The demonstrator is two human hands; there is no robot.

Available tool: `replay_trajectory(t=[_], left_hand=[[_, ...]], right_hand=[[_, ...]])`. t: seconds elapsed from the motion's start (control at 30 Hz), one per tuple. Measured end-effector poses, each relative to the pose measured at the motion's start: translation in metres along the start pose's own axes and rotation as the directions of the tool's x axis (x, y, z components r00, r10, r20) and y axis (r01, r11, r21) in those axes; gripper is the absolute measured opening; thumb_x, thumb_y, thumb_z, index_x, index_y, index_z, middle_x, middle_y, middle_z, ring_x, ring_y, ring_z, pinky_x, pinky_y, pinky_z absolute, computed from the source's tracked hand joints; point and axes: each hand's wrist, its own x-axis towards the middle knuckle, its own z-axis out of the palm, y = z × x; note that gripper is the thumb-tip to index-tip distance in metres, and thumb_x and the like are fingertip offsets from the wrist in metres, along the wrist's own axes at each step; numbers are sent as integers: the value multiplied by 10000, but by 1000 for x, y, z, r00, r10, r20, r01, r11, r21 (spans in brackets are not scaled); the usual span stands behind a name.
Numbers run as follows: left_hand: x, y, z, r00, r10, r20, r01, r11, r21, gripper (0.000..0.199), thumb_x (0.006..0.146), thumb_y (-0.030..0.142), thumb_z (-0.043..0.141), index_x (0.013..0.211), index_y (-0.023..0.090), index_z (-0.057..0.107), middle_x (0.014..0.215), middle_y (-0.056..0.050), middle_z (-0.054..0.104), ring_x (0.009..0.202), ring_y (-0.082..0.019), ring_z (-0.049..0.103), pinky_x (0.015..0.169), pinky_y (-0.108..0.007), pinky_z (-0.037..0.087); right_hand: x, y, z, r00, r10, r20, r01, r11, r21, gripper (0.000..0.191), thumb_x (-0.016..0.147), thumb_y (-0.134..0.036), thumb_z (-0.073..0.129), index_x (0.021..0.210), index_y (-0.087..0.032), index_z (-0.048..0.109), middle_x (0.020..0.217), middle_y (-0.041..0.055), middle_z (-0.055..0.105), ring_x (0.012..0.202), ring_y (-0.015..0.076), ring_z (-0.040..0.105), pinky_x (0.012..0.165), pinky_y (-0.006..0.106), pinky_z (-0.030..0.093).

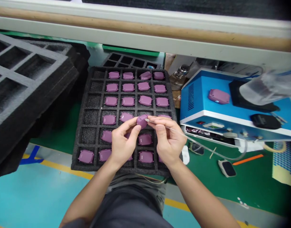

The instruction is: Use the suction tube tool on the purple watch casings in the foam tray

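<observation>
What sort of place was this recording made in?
Probably a factory assembly line for small devices, though that's a judgement. A black foam tray holds rows of purple plastic housings, a blue benchtop machine stands beside it, and a green bench mat covers the work surface.

My left hand (124, 142) and right hand (165, 139) cover most of the mauve plastic casing (142, 121) I'm holding, leaving only its top showing. Where the tip of the thin clear tube (169, 128) meets it is too small to make out. My hands also hide several casings (106, 136) in the black foam tray (79, 156). The grey foam stack (29, 72) runs off the left edge. The blue machine (231, 95) runs off the right, under a blurred clear plastic object (266, 87), and its panel markings are too small to read.
</observation>
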Motion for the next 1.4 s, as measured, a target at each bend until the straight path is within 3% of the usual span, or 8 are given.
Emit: replay_trajectory(t=[0.43, 0.77, 1.2, 1.4], left_hand=[[2, 1, 0, 999, 40, 19, -40, 999, 14, 273, 956, 289, 730, 1191, 171, 803, 1170, -78, 826, 1045, -204, 801, 973, -282, 636], [11, -3, -1, 995, 66, -78, -56, 990, 128, 308, 882, 344, 805, 1143, 183, 826, 1093, -69, 842, 952, -198, 814, 917, -273, 648], [13, 1, 1, 989, 65, -129, -43, 985, 168, 370, 836, 369, 817, 1124, 138, 818, 1046, -94, 843, 909, -216, 812, 881, -313, 662], [14, 0, 2, 991, 49, -127, -29, 988, 155, 384, 834, 383, 816, 1124, 131, 815, 1050, -102, 841, 917, -216, 809, 892, -314, 655]], right_hand=[[1, 5, -1, 1000, -19, 9, 19, 1000, 21, 110, 1020, -251, 654, 1050, -257, 760, 1093, 72, 781, 1079, 244, 770, 955, 466, 670], [16, 2, 3, 997, -67, 26, 67, 998, 22, 127, 1033, -268, 630, 1032, -261, 756, 1080, 65, 788, 1038, 196, 768, 912, 367, 665], [19, 2, 5, 999, -47, 16, 47, 999, 23, 157, 1033, -351, 627, 990, -263, 750, 1052, 66, 796, 1017, 200, 771, 925, 378, 664], [19, 2, 5, 998, -60, 14, 60, 997, 55, 133, 1028, -304, 637, 1005, -260, 760, 1054, 68, 791, 1010, 193, 769, 917, 365, 659]])
